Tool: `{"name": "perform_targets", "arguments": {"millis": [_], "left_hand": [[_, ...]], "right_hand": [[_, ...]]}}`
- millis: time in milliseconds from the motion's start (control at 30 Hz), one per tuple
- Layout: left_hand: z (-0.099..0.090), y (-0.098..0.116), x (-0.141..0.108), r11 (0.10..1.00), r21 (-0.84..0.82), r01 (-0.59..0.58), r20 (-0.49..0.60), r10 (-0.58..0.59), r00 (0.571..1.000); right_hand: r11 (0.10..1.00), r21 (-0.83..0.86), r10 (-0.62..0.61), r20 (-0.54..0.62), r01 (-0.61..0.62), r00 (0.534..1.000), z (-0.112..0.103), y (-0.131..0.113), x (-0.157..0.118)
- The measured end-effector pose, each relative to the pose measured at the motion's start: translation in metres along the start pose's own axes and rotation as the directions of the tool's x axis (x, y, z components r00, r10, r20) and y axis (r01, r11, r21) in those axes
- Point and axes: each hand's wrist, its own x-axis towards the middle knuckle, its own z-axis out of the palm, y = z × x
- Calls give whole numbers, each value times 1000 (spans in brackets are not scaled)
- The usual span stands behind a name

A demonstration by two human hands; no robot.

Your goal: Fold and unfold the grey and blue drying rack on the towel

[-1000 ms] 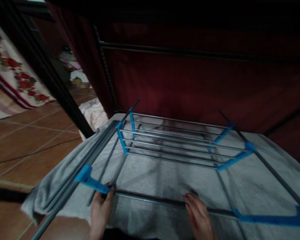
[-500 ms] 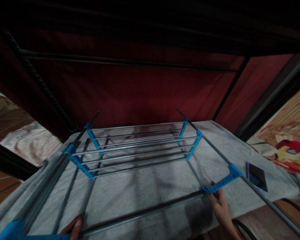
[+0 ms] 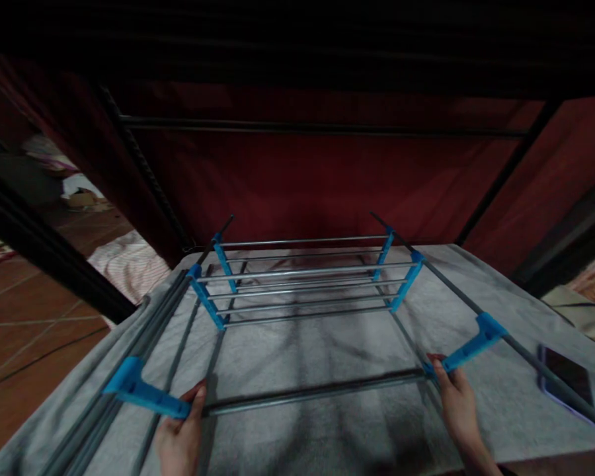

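A rack of grey metal tubes (image 3: 307, 271) with blue plastic brackets lies on a grey cloth. Near its front, my left hand (image 3: 181, 430) grips the inner end of the left blue bracket (image 3: 146, 395), where a cross tube (image 3: 312, 395) meets it. At the other end of that tube, my right hand (image 3: 456, 400) is closed round the lower end of the right blue bracket (image 3: 476, 344). Farther back, two more pairs of blue brackets carry several thin cross tubes.
Loose grey tubes (image 3: 178, 357) lie along the left side of the cloth (image 3: 357, 430). A phone (image 3: 568, 380) rests at the right. Dark posts and a red panel (image 3: 327, 185) stand behind; striped fabric (image 3: 129, 261) is on the tiled floor at left.
The view has shifted, bringing more of the left side into sight. My left hand has come farther into view, now on the left bracket. My right hand remains at the right bracket.
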Motion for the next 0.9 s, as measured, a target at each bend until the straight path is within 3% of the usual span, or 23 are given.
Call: {"name": "perform_targets", "arguments": {"millis": [100, 267, 500, 567, 733, 900], "left_hand": [[3, 11, 2, 991, -91, 98, 20, -96, 995], [8, 2, 8, 986, -117, 117, 6, -117, 993], [3, 13, 9, 989, 57, 136, -6, -136, 991], [0, 9, 9, 983, 100, 153, -11, -152, 988], [-9, -14, 4, 970, 236, 52, 51, -66, 997], [-12, -14, -4, 941, 336, 42, 61, -67, 996]], "right_hand": [[1000, -16, -17, 3, 17, 1000, 7, -4, 5], [1000, -11, 3, -9, -3, 1000, 15, 1, 9], [998, -1, 61, 8, -61, 998, 9, 24, 12], [995, -61, 78, 35, -76, 996, 6, 27, 9], [984, -180, 25, 60, -14, 998, 5, 29, 2], [954, -298, 42, 51, -25, 998, 6, 24, -2]]}}
